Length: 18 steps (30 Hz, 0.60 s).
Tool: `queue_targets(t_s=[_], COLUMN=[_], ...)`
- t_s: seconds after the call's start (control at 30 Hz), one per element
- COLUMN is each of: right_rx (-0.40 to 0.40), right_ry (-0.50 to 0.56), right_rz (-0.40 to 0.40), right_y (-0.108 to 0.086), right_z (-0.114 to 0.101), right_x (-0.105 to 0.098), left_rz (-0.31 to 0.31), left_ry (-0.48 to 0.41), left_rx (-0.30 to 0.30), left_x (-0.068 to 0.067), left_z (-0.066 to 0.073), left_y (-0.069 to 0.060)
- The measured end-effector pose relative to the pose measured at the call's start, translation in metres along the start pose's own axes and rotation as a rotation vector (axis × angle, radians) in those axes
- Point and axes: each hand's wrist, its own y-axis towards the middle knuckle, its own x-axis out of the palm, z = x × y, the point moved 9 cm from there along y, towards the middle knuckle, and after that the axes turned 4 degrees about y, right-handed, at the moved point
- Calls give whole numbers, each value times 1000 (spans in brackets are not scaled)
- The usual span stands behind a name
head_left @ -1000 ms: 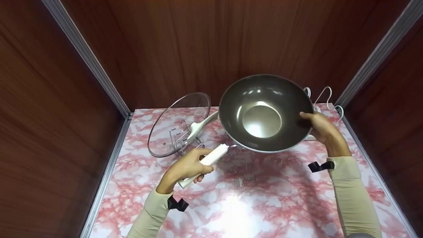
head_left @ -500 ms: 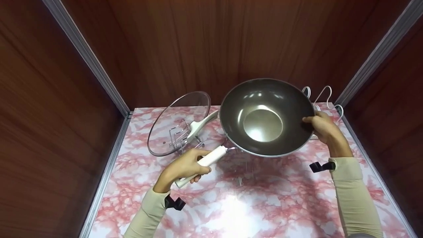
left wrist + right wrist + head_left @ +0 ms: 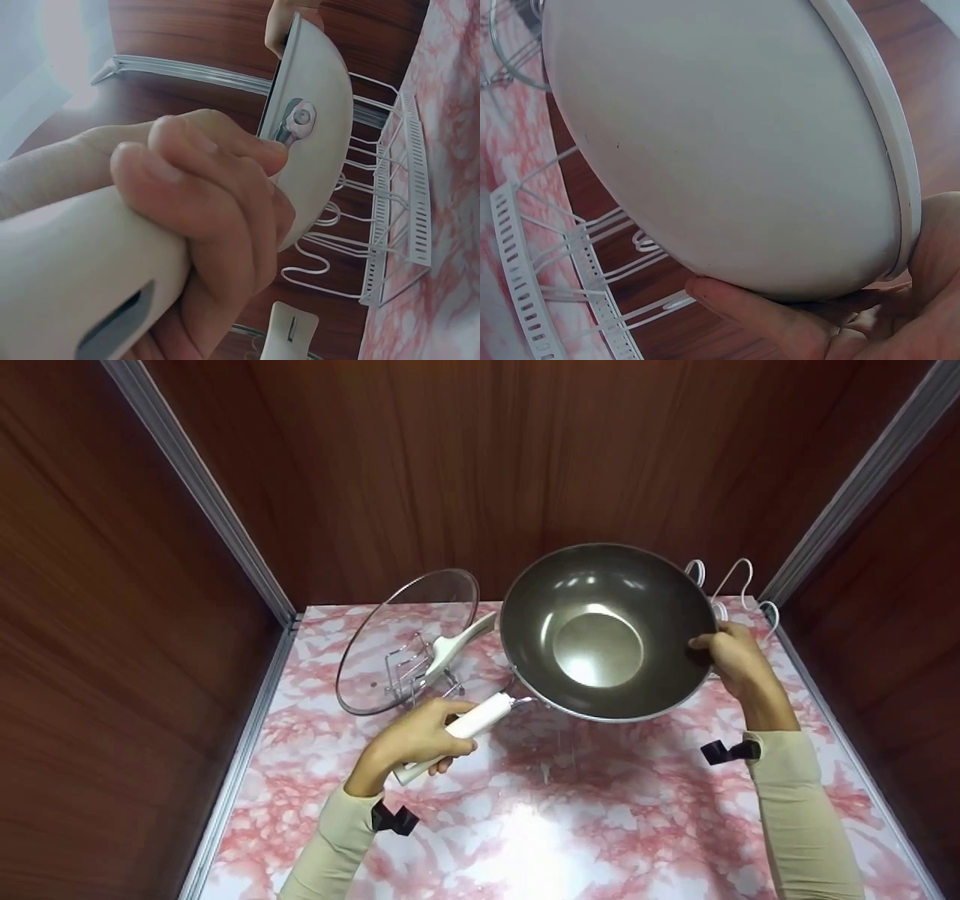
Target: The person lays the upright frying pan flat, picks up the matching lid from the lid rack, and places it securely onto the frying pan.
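Observation:
A wok point(image 3: 600, 645) with a dark inside and a cream outside point(image 3: 720, 150) is held up off the table, its opening tilted toward me. My left hand point(image 3: 427, 735) grips its cream handle point(image 3: 480, 716), fingers curled round it in the left wrist view. At the wok's right side my right hand point(image 3: 739, 660) holds the rim, thumb inside the bowl and fingers beneath the outer wall. To the left, a glass lid point(image 3: 375, 637) with a cream handle point(image 3: 454, 645) leans upright in a small wire stand point(image 3: 409, 667).
Behind the wok stands a white wire rack point(image 3: 397, 187), mostly hidden from the head view, where only its looped wires point(image 3: 742, 577) show. The pink-marbled table point(image 3: 637, 810) is bounded by brown wood-grain panels point(image 3: 480, 472) with metal corner strips.
The wok has come down slightly, toward me, with both hands still holding it. My left hand has shifted a little left. The lid and its stand have stayed in place.

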Motion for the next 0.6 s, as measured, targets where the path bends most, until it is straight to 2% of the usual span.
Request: queue_targets(t_s=[0.17,0.4,0.6], right_rx=[-26,17,9], right_ry=[25,75,113], right_rz=[36,67,76], right_y=[-3,-10,-14], right_z=[2,11,13], right_x=[0,-1,-3], left_rz=[7,1,7], left_ry=[25,74,147], left_rx=[5,12,15], left_x=[-2,-2,-4], left_z=[0,3,6], left_y=[-2,-5,-4])
